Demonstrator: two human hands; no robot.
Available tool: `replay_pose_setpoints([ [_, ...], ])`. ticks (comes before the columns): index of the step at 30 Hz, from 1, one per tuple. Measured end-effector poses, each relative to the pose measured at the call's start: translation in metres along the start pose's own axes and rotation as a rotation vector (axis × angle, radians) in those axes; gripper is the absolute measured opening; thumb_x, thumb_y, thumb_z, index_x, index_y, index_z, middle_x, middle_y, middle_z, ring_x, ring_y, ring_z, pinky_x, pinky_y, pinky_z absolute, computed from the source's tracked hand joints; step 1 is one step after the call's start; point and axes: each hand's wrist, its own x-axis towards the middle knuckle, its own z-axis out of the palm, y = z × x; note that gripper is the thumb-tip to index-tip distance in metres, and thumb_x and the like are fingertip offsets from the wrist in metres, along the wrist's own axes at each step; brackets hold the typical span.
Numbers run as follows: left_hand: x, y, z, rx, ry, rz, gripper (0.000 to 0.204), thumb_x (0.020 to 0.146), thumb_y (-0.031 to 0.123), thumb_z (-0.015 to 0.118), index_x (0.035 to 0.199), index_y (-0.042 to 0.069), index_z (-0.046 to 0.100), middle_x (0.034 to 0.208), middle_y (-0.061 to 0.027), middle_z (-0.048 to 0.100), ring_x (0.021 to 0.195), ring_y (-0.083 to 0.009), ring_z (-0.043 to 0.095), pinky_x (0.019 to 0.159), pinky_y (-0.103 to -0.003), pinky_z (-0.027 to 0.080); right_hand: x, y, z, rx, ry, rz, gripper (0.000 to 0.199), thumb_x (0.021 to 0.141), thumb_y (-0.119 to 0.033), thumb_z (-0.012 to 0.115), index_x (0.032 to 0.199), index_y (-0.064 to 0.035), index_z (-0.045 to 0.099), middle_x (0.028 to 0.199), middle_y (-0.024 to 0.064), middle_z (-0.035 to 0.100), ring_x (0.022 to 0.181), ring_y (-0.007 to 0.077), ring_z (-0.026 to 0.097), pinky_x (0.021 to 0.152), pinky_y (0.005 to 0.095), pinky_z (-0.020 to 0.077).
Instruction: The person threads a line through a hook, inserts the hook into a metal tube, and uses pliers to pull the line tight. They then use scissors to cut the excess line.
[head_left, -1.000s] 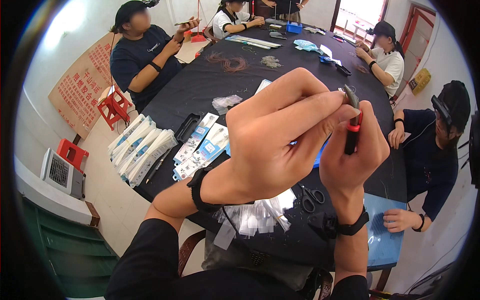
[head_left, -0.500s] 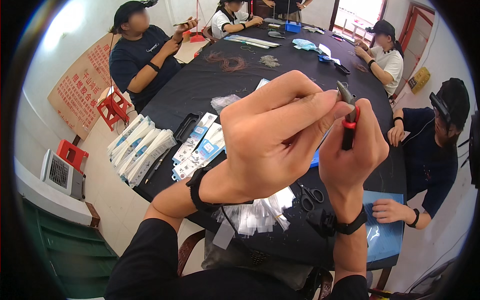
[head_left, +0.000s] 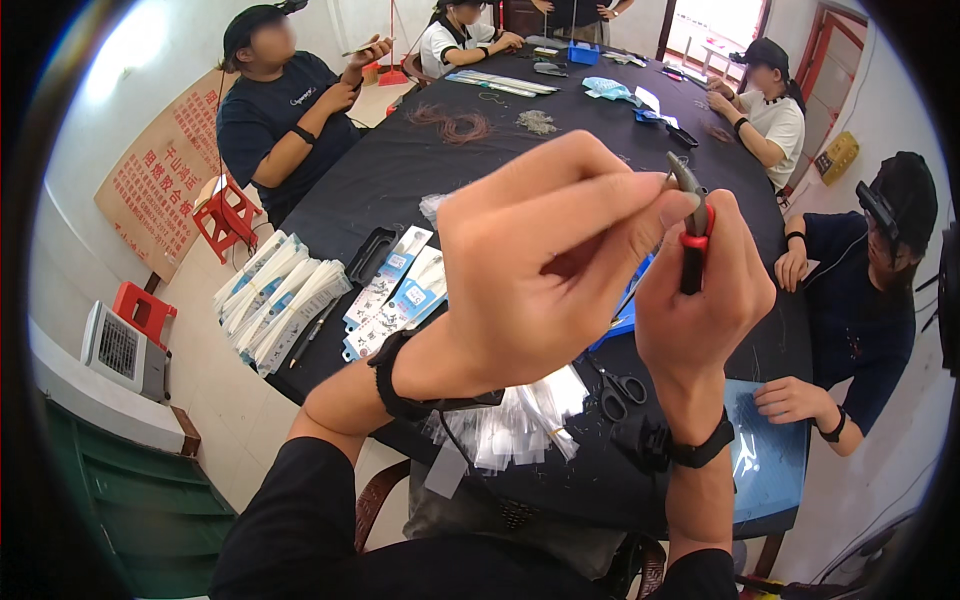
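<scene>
My right hand (head_left: 706,300) is closed around a pair of pliers (head_left: 692,258) with red and black handles. Their grey metal jaws point up and slightly left. Thumb and fingers of my left hand (head_left: 540,265) are pinched together right beside the jaws. A thin tip shows by those fingertips, but what they hold is too small to name. Both hands are raised over the black-covered table. Behind and below them, a blue tray (head_left: 622,318) is partly hidden by my hands.
Near me lie scissors (head_left: 618,392), clear plastic bags (head_left: 505,435) and a blue mat (head_left: 765,455). Bundled white packages (head_left: 285,300), printed cards (head_left: 395,300) and a black tray (head_left: 374,256) are at left. Coiled brown line (head_left: 450,125) lies farther back. Several people sit around the table; one person's hand (head_left: 790,400) is near the mat.
My left hand has shifted slightly left, its fingertips a little lower along the jaws. The pliers lean a bit more to the left. The neighbour's hand by the mat has moved slightly up and right.
</scene>
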Motion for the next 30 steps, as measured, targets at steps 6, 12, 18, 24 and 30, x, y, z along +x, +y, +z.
replay_pose_setpoints([
  [6,0.003,0.001,-0.006,-0.165,-0.033,-0.214,0.012,0.098,-0.003,0.074,0.107,-0.012,0.076,0.095,-0.0071,0.067,0.077,-0.0060,0.064,0.063,-0.018,0.046,0.002,-0.002,-0.003,0.080,-0.056,0.076,0.016,0.082,0.002,0.070,0.096,-0.0003,0.062,0.071,0.0136,0.053,0.055,0.0338,0.056,0.052,0.0371,0.0457],
  [12,0.002,0.001,-0.008,-0.180,-0.046,-0.225,0.014,0.100,-0.004,0.070,0.110,-0.012,0.074,0.097,-0.0080,0.068,0.081,-0.0079,0.068,0.067,-0.019,0.051,0.003,-0.001,-0.002,0.095,-0.050,0.055,0.016,0.083,0.002,0.070,0.096,0.0000,0.062,0.071,0.0145,0.053,0.055,0.0340,0.056,0.052,0.0366,0.0456],
  [18,0.003,0.002,-0.008,-0.245,-0.071,-0.250,0.016,0.100,-0.005,0.066,0.113,-0.012,0.072,0.102,-0.0113,0.070,0.087,-0.0104,0.069,0.073,-0.021,0.054,0.004,0.001,-0.004,0.104,-0.072,0.070,0.016,0.083,0.002,0.070,0.097,0.0009,0.062,0.072,0.0148,0.054,0.055,0.0335,0.057,0.052,0.0356,0.0452],
  [24,0.005,0.003,-0.008,-0.336,-0.063,-0.294,0.020,0.105,0.004,0.062,0.115,-0.010,0.072,0.095,-0.0125,0.072,0.066,-0.0060,0.062,0.057,-0.020,0.046,0.005,0.002,-0.005,0.196,-0.102,0.110,0.013,0.086,0.001,0.071,0.096,0.0003,0.062,0.070,0.0139,0.053,0.053,0.0302,0.054,0.052,0.0334,0.0417],
  [30,0.011,-0.007,-0.013,-0.545,-0.131,-0.383,0.028,0.112,0.015,0.057,0.128,-0.006,0.063,0.086,-0.0142,0.073,0.046,-0.0043,0.052,0.043,-0.018,0.035,0.010,0.003,-0.011,0.365,-0.198,0.196,0.009,0.091,-0.002,0.071,0.091,-0.0007,0.061,0.066,0.0098,0.046,0.052,0.0200,0.044,0.051,0.0322,0.0332],
])
